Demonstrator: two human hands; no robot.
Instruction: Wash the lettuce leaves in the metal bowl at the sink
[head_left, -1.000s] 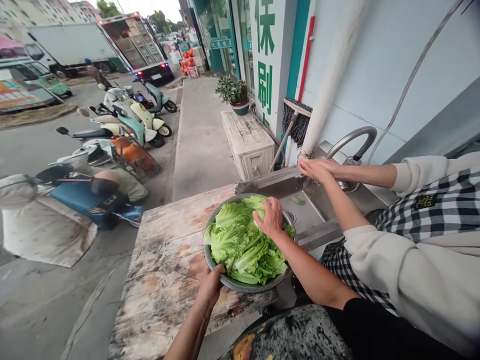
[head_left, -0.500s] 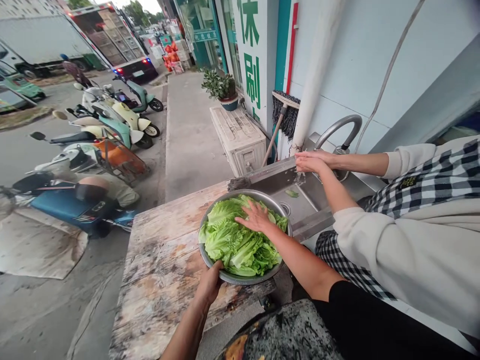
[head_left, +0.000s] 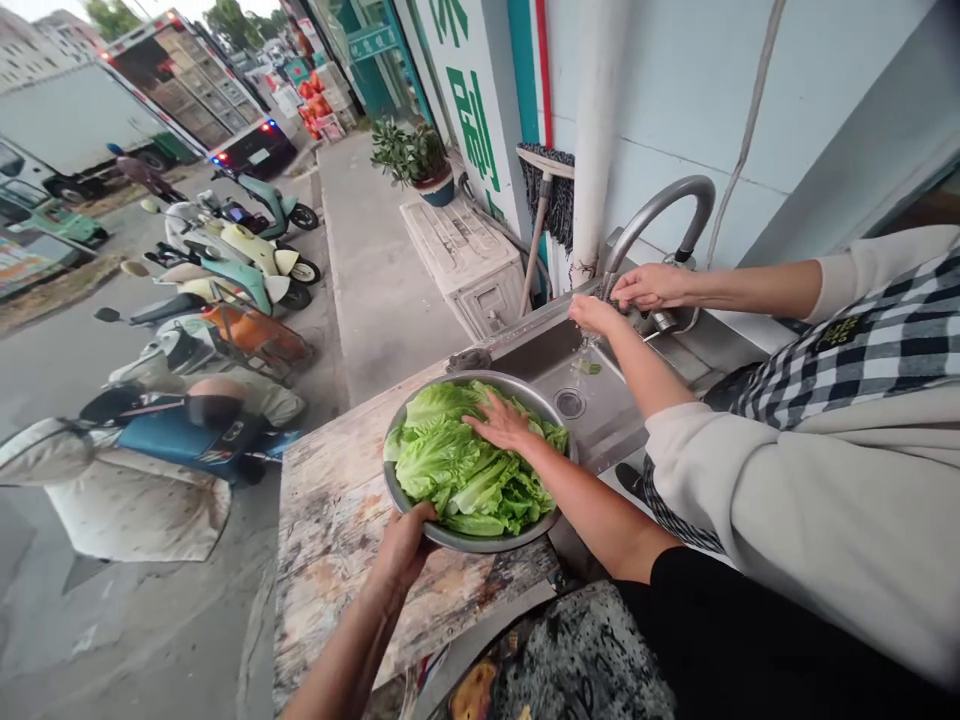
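Note:
A round metal basin heaped with green lettuce leaves sits at the near end of a worn wooden tabletop. My left hand grips the basin's near-left rim, thumb over the edge and the other fingers hidden below. My right hand reaches in from the right and lies with its fingers spread on top of the lettuce. No leaf is lifted in it.
Beside the basin is a steel sink with a curved faucet and a scrap of leaf inside. Another person's hands are over it in running water. A mop leans by the wall; parked scooters stand at left.
The view has shifted slightly. The other person's hands have moved apart by the faucet. My hands keep their places on the basin rim and the lettuce.

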